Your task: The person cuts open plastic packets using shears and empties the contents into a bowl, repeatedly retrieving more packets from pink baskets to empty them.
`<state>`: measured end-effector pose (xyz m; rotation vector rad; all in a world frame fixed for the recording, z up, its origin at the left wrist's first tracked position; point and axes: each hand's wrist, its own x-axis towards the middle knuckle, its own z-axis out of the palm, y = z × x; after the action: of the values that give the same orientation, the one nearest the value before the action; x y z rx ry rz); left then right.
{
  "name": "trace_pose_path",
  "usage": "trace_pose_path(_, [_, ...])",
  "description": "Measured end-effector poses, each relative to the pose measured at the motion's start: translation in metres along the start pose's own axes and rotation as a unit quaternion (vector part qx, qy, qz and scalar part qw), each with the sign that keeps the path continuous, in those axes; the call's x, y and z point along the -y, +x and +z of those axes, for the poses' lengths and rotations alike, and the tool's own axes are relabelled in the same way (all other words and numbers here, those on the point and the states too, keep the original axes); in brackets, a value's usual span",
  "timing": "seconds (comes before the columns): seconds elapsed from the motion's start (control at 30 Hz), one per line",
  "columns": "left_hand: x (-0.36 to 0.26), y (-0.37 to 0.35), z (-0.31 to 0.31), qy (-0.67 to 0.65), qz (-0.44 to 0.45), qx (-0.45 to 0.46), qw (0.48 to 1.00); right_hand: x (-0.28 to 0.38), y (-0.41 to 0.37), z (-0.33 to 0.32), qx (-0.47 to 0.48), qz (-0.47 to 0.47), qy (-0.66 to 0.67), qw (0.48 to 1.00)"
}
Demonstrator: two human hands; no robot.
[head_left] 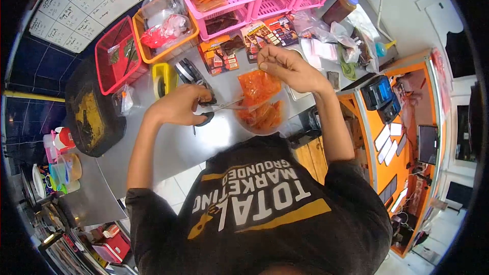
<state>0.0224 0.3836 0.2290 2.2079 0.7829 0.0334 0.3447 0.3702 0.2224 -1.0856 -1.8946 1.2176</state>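
My left hand (179,104) is closed round the black handles of a pair of scissors (228,105). The blades point right and reach the edge of an orange plastic sachet (259,87). Its top corner is pinched between the fingers of my right hand (290,67), and the sachet hangs upright. Directly below it is a clear round bowl (287,113), with more orange sachets (262,116) in it. The hanging sachet overlaps those in the bowl in this view.
A yellow tape dispenser (164,79), red basket (107,56) and orange basket (138,30) stand left on the metal table (168,145). Pink racks (224,10) and printed cards (218,56) lie beyond my hands. At the right are a sauce bottle (340,9) and plastic bags (351,46).
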Motion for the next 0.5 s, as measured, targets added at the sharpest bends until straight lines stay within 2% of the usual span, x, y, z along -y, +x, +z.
trace_pose_path(0.07, [0.009, -0.004, 0.0, -0.012, -0.015, 0.005, 1.0, 0.007, -0.001, -0.001, 0.011, 0.036, 0.07, 0.997])
trace_pose_path(0.23, [0.003, -0.005, -0.007, -0.038, -0.034, 0.012, 0.999, 0.013, 0.0, -0.002, 0.017, 0.063, 0.099, 0.993])
trace_pose_path(0.33, [0.004, -0.003, -0.007, -0.047, -0.023, 0.02, 0.998, 0.01, 0.0, -0.001, 0.015, 0.06, 0.103, 0.993])
trace_pose_path(0.4, [0.011, -0.003, -0.009, -0.009, -0.003, 0.013, 1.0, 0.006, 0.0, -0.001, 0.009, 0.049, 0.108, 0.993])
trace_pose_path(0.5, [0.017, -0.007, -0.01, -0.038, 0.005, 0.01, 0.999, 0.005, -0.001, -0.003, -0.01, 0.072, 0.166, 0.983])
